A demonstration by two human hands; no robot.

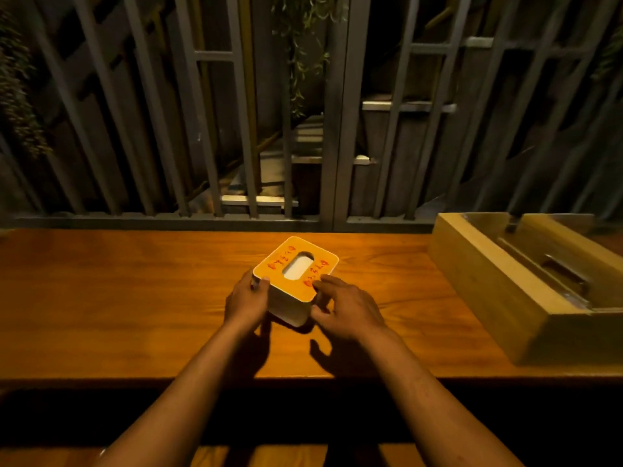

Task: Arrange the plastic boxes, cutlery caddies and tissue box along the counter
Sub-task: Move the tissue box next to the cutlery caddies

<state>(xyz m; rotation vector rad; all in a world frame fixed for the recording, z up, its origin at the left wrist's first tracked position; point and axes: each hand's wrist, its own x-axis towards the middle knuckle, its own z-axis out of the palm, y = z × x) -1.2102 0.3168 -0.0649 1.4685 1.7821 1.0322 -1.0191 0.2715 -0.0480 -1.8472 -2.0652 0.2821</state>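
Note:
A tissue box (296,264) with an orange wooden lid, red writing and a white tissue slot sits in the middle of the wooden counter (135,298), turned at an angle. My left hand (247,299) grips its left near corner. My right hand (347,310) holds its right near side, thumb against the white wall and fingers on the lid's edge. A pale wooden cutlery caddy (499,294) with a lid and metal handle stands at the counter's right end, apart from both hands.
A grey metal railing (340,129) runs along the counter's far edge, with dark stairs and hanging plants behind it. The counter's near edge drops into shadow, with wooden slats below.

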